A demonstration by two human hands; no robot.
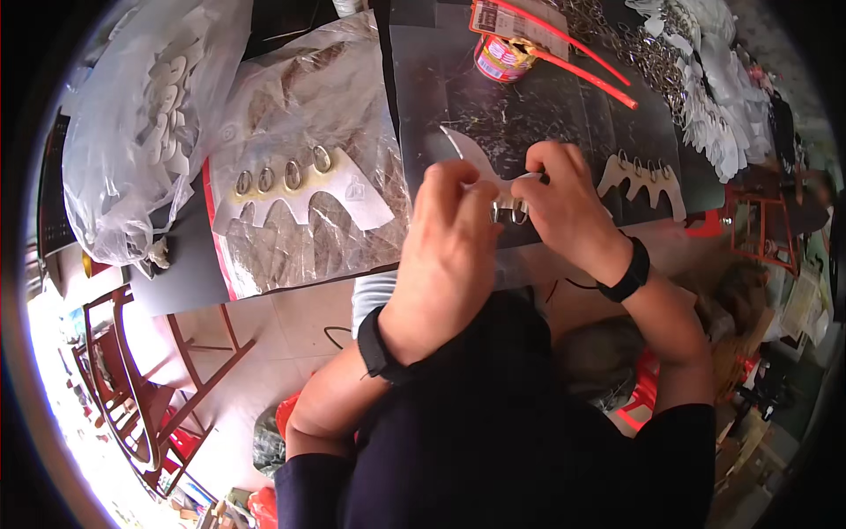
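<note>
A white scalloped piece (473, 157), with metal oval rings (518, 214) hanging at its near edge, is held up between my hands over the black table. My left hand (451, 234) pinches its near left part, fingers curled. Its right part is gripped by my right hand (571, 204), thumb and fingers closed. My fingers hide much of the piece. To the left, a similar white scalloped piece (363, 196) lies on a clear plastic sheet (348, 97), with several oval rings and yellowish smears along its top. Another ringed white piece (652, 187) lies right of my right hand.
Beyond my hands stands an open pink tin (500, 60) with yellowish stuff at its mouth and red sticks (586, 79) across it. A bag of white pieces (132, 167) sits at left. Metal rings and white pieces (705, 106) are heaped at right. A wooden chair (132, 379) stands below left.
</note>
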